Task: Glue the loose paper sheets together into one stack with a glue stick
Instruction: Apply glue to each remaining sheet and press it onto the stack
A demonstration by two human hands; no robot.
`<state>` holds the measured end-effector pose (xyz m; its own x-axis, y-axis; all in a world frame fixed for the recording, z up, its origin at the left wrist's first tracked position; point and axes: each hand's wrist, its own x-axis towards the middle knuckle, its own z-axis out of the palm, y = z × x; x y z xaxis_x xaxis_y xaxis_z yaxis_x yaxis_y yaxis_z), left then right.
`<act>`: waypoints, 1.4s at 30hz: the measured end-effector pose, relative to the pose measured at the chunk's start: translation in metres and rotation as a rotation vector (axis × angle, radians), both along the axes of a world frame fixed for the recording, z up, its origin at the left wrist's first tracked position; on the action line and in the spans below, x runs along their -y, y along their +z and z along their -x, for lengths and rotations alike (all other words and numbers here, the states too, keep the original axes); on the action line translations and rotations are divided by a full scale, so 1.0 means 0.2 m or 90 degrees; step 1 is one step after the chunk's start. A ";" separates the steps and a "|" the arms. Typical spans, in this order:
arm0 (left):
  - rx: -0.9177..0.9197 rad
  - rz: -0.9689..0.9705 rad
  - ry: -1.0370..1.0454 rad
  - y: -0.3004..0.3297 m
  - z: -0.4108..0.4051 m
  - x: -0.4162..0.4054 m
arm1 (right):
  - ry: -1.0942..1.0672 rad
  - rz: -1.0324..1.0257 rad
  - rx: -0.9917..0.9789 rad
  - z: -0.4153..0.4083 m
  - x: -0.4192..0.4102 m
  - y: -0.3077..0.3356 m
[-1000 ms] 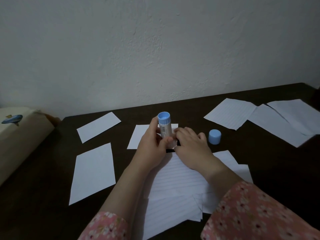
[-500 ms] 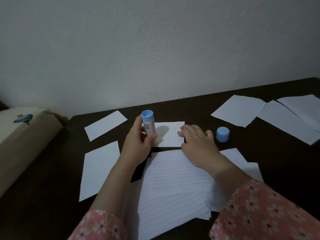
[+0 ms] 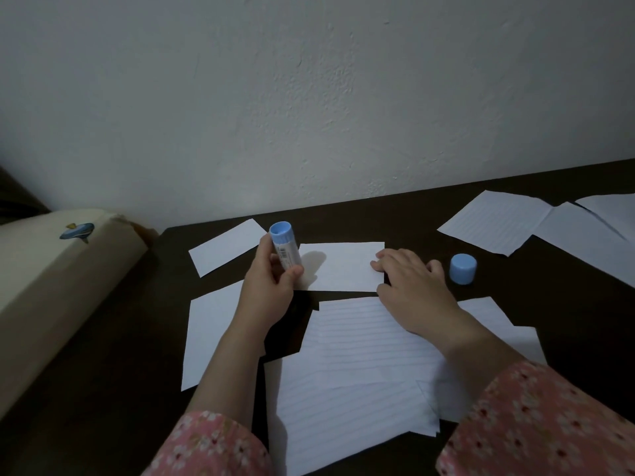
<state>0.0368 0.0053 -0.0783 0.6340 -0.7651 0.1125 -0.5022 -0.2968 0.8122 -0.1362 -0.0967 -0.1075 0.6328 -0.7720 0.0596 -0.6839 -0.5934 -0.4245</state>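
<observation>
My left hand [image 3: 271, 286] grips a white glue stick [image 3: 285, 250] with a blue end up, tilted, over the left edge of a small blank sheet [image 3: 343, 266]. My right hand [image 3: 409, 286] lies flat with its fingers on that sheet's right edge. The blue cap [image 3: 463, 268] stands on the dark table [image 3: 103, 389] just right of my right hand. A pile of lined sheets [image 3: 354, 372] lies in front of me under my right forearm.
More loose sheets lie around: one at the back left [image 3: 226, 247], one at the left [image 3: 209, 334], several at the back right [image 3: 494, 221]. A beige box [image 3: 51, 276] borders the table's left side. A white wall stands right behind the table.
My left hand has carried the glue stick leftward, off the middle of the small sheet to its left edge. My right hand has stayed on the sheet's right edge.
</observation>
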 end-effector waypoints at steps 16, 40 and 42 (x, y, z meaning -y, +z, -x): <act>-0.326 0.375 0.221 0.01 0.03 0.03 | -0.021 -0.004 0.039 0.01 -0.01 0.00; -0.001 0.042 -0.065 0.11 0.26 0.33 | 0.010 0.002 -0.010 0.02 0.02 0.02; 0.015 0.029 -0.063 0.08 0.25 0.36 | 0.010 0.003 -0.009 0.02 0.01 0.01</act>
<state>-0.0132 -0.0667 -0.0618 0.5518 -0.8180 0.1626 -0.5466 -0.2074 0.8113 -0.1397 -0.0993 -0.1058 0.6456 -0.7618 0.0543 -0.6807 -0.6062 -0.4113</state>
